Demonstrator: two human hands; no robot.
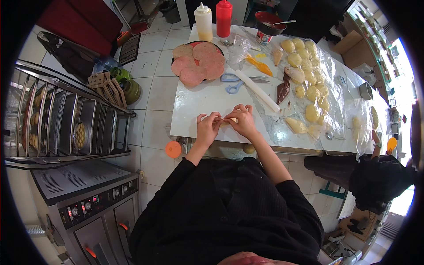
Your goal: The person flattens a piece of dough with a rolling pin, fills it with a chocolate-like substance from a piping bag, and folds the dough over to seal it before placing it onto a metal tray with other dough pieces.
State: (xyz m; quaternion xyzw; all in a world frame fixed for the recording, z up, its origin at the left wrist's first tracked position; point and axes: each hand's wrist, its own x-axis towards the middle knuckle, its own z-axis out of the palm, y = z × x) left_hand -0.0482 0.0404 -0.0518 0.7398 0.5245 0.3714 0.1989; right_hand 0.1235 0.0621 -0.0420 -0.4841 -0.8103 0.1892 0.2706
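Observation:
At the near edge of the white table (185,123), my left hand (210,126) and my right hand (240,121) pinch a small pale piece, apparently dough (226,122), partly hidden by my fingers. Beyond them lie blue-handled scissors (234,88) and a long white rolling pin (260,92). A plate of round pink meat slices (203,66) stands at the back left. To the right are a brown-filled piping bag (282,90), a pale piping bag (296,126) and rows of dough balls (313,95) on plastic sheeting.
White and red squeeze bottles (224,20) and a bowl with a spoon (267,24) stand at the back. A tray rack (66,119) and a steel oven (84,190) are on my left, an orange-lidded container (173,149) by the table. A co-worker (375,176) is at the right.

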